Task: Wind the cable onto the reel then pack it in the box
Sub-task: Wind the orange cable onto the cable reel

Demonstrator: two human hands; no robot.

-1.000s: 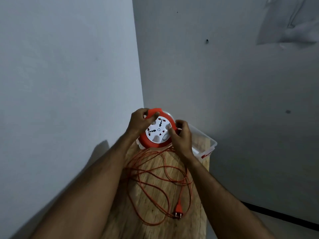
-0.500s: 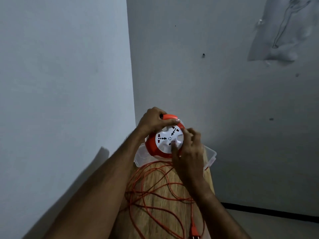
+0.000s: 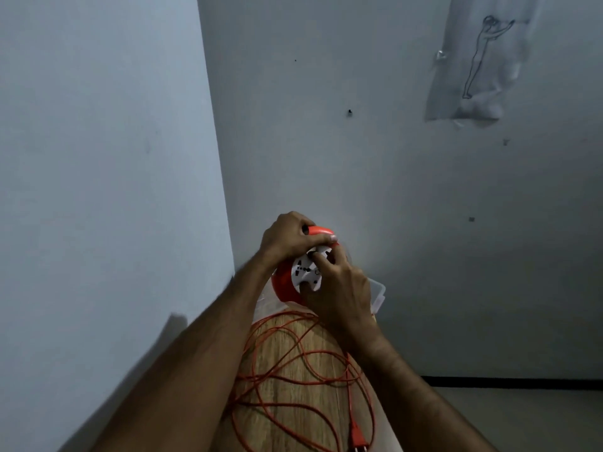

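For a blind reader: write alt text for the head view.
Left hand grips an orange reel while right hand turns its white face. Loose orange cable sprawls on the wooden table; clear box behind.

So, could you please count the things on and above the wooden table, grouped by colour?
Orange: 3, the reel, the cable, the plug
Clear: 1, the box
Total: 4

Wooden table (image 3: 293, 415) sits right in the corner between two plain grey walls. There's a line drawing of a stretching figure (image 3: 479, 60) taped up on the right wall, plus a black baseboard strip (image 3: 509, 383) along the floor.
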